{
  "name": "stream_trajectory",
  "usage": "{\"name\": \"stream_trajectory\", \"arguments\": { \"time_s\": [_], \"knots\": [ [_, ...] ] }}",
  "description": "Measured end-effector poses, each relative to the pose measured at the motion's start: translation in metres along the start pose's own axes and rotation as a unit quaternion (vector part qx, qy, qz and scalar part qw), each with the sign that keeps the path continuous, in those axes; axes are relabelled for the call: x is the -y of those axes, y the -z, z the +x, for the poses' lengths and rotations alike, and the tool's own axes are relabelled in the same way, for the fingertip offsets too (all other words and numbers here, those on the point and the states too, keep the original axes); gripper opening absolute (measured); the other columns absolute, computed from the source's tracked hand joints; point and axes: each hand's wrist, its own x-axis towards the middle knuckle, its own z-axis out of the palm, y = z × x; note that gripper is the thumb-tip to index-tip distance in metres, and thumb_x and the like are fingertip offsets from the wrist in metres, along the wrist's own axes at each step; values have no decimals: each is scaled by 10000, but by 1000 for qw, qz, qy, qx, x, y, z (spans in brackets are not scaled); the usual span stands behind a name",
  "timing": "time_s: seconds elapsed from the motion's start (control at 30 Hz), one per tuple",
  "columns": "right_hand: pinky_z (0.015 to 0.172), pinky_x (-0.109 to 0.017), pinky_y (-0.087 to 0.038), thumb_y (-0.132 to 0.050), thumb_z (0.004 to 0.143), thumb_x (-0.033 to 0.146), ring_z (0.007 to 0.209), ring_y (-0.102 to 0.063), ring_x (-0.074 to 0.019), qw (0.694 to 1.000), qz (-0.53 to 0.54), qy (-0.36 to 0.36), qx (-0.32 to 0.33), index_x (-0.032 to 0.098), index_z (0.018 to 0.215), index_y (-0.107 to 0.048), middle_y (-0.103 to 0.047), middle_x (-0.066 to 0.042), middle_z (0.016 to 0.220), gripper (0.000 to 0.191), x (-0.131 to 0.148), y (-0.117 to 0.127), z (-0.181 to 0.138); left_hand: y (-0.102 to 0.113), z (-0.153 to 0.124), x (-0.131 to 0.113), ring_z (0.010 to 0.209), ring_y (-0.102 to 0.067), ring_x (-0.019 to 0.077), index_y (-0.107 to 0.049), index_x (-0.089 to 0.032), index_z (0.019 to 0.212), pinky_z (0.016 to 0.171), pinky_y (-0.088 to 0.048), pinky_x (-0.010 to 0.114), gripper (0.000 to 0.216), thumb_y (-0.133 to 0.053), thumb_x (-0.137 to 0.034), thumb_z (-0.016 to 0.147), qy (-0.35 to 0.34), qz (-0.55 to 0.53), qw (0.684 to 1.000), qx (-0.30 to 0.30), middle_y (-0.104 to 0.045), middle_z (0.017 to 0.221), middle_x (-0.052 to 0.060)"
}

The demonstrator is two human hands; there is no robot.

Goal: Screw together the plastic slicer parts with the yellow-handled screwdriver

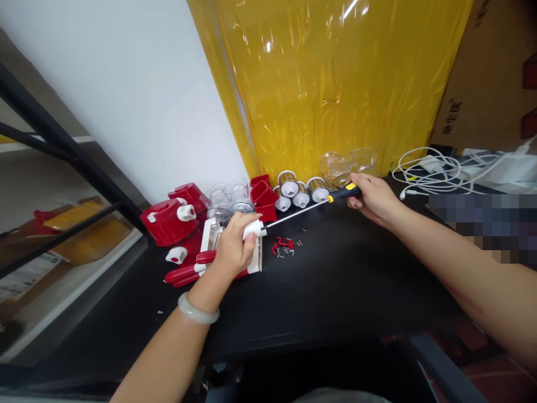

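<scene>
Hands clenched: left (234,249) part (254,228), right (376,200) screwdriver (300,211).

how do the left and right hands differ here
The left hand grips a white-and-red plastic piece; the right hand grips the screwdriver by its black-and-yellow handle. The left wrist wears a pale bangle; the right wrist is bare. The left hand sits by the red housings; the right hand sits by the white cables. Both are closed, over the black table.
</scene>
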Motion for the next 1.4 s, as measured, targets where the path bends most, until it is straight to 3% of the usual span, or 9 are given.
{"name": "stream_trajectory", "arguments": {
  "time_s": [0.23,0.37,0.47,0.67,0.9,1.27,1.4],
  "knots": [
    [406,-239,-340,-703,875,524,375,-466,-105,991,-117,40,-58,227,730,-520,-512,44,471,378,-7,12,7,2,0,-1,927,-636,206,-554,-205,1299,796,-539,340,325,-407,-331,1038,12,20,1000,5,-631,1020,76],
    [451,-257,-379,-689,883,432,415,-519,-137,956,-256,74,-124,234,787,-580,-554,32,485,245,-5,25,14,4,0,1,963,-647,215,-552,-208,1308,819,-547,353,335,-432,-348,1029,19,25,1000,-1,-637,1044,82],
    [474,-270,-389,-679,869,353,432,-538,-154,937,-307,57,-158,235,781,-598,-552,27,479,168,-3,31,19,6,0,2,985,-659,220,-546,-212,1315,833,-554,360,343,-472,-362,1016,18,32,999,-5,-652,1071,85],
    [470,-283,-409,-651,868,327,445,-567,-174,947,-272,-3,-171,243,792,-594,-573,9,506,126,-24,43,30,7,2,0,1019,-680,226,-536,-224,1308,845,-567,367,354,-554,-367,985,33,36,999,5,-674,1107,83],
    [436,-232,-393,-641,896,335,424,-545,-134,969,-194,-54,-145,231,721,-554,-571,4,492,222,-44,49,34,8,2,-2,1006,-693,225,-545,-234,1285,825,-575,362,351,-596,-353,958,55,45,997,9,-681,1099,74],
    [404,-184,-392,-691,910,398,386,-518,-95,977,-159,-108,-97,196,798,-568,-606,7,504,261,-46,46,29,8,3,-3,1002,-692,228,-549,-225,1279,825,-571,363,349,-583,-359,959,62,45,997,18,-680,1090,72],
    [447,-180,-442,-691,923,337,420,-559,-97,976,-140,-147,-75,187,853,-586,-632,-1,536,197,-40,47,28,8,3,-2,1053,-690,243,-550,-223,1286,857,-574,383,356,-585,-355,957,66,38,997,22,-684,1128,84]
  ]
}}
